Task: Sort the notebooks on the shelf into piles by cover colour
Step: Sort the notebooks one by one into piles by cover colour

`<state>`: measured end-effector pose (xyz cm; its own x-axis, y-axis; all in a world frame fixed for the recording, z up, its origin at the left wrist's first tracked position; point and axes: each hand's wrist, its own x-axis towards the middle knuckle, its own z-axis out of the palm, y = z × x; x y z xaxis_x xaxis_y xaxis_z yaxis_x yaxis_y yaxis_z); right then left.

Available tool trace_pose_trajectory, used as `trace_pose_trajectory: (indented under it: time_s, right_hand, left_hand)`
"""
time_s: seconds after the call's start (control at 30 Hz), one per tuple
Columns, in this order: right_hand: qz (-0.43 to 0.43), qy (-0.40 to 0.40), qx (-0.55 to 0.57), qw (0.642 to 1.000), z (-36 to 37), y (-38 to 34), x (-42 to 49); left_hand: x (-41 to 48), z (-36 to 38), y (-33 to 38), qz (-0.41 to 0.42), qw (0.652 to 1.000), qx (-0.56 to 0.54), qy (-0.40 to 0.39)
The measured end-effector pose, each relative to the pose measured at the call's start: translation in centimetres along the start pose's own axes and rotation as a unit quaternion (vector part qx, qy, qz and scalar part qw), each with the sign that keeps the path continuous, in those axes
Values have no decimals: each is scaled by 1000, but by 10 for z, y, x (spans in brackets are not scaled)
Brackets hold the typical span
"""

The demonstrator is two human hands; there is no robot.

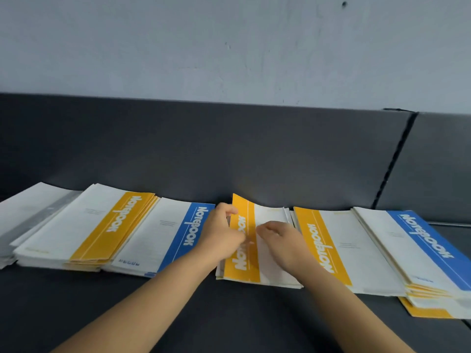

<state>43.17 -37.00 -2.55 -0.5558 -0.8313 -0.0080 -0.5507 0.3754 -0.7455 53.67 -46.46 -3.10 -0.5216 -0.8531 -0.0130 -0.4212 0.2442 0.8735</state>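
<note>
Midway along shelf (pixel 229 317), near back edge: yellow notebook (pixel 240 263) tops middle pile (pixel 285 282), far corner curled up. Fingers of left hand (pixel 221 233) pinch yellow spine edge; right hand (pixel 280 240) on white cover, fingers bent, grip unclear. Likely light, floppy, slippery; spine edge looks best hold.

The left hand (pixel 222 231) and right hand (pixel 279 242) hide much of the middle yellow notebook (pixel 242 263). Its title is blurred between them, and the right hand's fingertips are out of sight. Well left of the left hand, the grey pile (pixel 23 220) runs off the frame. Well right of the right hand, the blue-topped pile (pixel 420 248) is cut off too. The small cover print is unreadable.
</note>
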Motion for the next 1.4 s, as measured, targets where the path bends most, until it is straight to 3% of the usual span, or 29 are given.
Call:
trace_pose_trajectory:
  time_s: [0.17,0.33,0.43,0.5,0.6,0.7,0.77,0.83,0.87,0.93,0.97,1.0,1.07,1.13,1.2,1.3,1.4]
  right_hand:
    - [4,16,61,998,-8,-3,2]
    - [-8,60,32,998,-5,-17,5]
    - [-12,110,116,987,1,-46,12]
    - [27,110,266,957,10,-69,21]
    - [41,18,485,873,31,-104,34]
    - [25,36,573,819,59,-142,40]
    - [14,64,594,802,78,-164,41]
    - [16,110,557,823,100,-179,44]
    - [15,163,475,865,110,-184,44]
    - [-59,284,181,940,126,-188,45]
    - [-132,317,33,938,132,-187,46]
    - [-209,308,-80,925,135,-191,45]
    - [-283,185,-183,923,141,-208,45]
    - [-262,36,-178,948,147,-226,48]
    - [-199,-50,-106,973,147,-240,50]
    - [-87,-89,80,989,135,-237,52]
    - [5,-36,112,993,144,-221,53]
  left_hand:
    - [-2,-7,12,-25,983,-184,1]
    - [-3,-43,15,-8,970,-240,-36]
    - [-1,-97,18,34,959,-276,-46]
    - [0,-139,16,71,959,-267,-69]
    - [7,-196,3,81,971,-211,-73]
    - [19,-237,-22,60,982,-168,-67]
    - [25,-260,-40,11,980,-157,-119]
    - [27,-282,-56,-26,964,-185,-191]
    - [30,-292,-63,-21,961,-178,-212]
    - [37,-315,-73,7,965,-113,-237]
    - [39,-325,-75,20,964,-72,-254]
    - [42,-334,-76,28,961,-38,-272]
    - [48,-345,-73,37,955,-15,-293]
    - [54,-344,-70,43,960,-58,-270]
    - [60,-339,-71,36,971,-113,-206]
    - [68,-341,-80,9,983,-134,-124]
    - [73,-345,-92,9,996,7,-83]
